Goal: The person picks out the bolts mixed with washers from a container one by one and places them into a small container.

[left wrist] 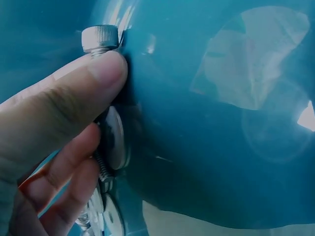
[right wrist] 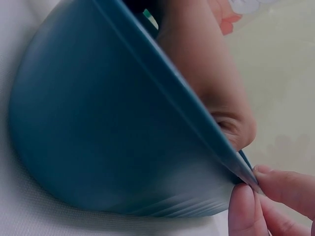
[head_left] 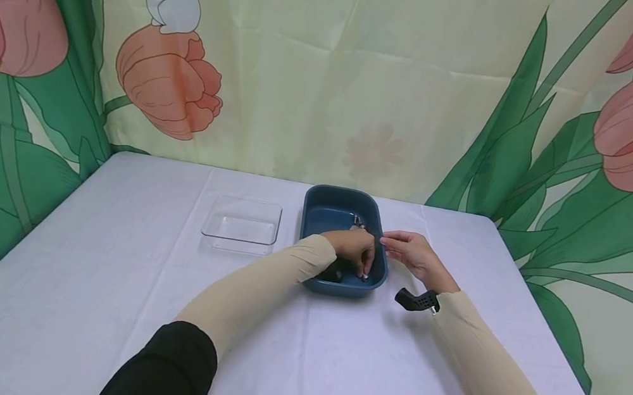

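Note:
My left hand [head_left: 353, 247] reaches down inside a dark blue plastic bin [head_left: 326, 214]. Between its thumb and a finger it pinches a socket head bolt [left wrist: 100, 37], whose knurled silver head sticks up past the thumb tip. Below those fingers, flat round washers [left wrist: 116, 140] and a threaded screw [left wrist: 102, 166] lie along the bin's inside. My right hand [head_left: 416, 259] is at the bin's right side, its thumb and fingertip [right wrist: 263, 169] pinching the rim. Much of the bin's inside is hidden behind the left hand and forearm.
To the left of the bin stands a clear rectangular plastic box [head_left: 239, 240]. More small metal pieces [head_left: 357, 220] show in the bin beyond the left hand. A white cloth [head_left: 85, 277] covers the table, and a printed curtain [head_left: 305, 82] hangs behind it.

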Available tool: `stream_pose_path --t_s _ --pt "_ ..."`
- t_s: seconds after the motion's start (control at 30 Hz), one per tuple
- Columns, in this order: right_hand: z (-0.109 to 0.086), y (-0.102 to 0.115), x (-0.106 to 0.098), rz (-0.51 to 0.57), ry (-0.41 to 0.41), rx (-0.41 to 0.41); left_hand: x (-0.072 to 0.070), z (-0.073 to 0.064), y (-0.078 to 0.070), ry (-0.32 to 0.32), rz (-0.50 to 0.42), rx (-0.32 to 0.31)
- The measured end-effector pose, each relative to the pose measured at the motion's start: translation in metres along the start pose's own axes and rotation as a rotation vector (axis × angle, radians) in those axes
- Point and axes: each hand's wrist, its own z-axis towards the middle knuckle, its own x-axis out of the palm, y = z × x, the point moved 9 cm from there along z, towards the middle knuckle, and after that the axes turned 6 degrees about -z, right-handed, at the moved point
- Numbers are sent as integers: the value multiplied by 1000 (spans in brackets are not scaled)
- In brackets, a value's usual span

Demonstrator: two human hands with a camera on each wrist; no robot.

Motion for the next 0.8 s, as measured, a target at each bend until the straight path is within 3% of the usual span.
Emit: stream_pose_path --t_s 0.53,0.8 --pt "0 2 0 -15 3 -1 -20 -4 -3 -42 -53 76" --pt "-3 1 1 -9 10 6 -29 -13 -1 -84 -75 8"
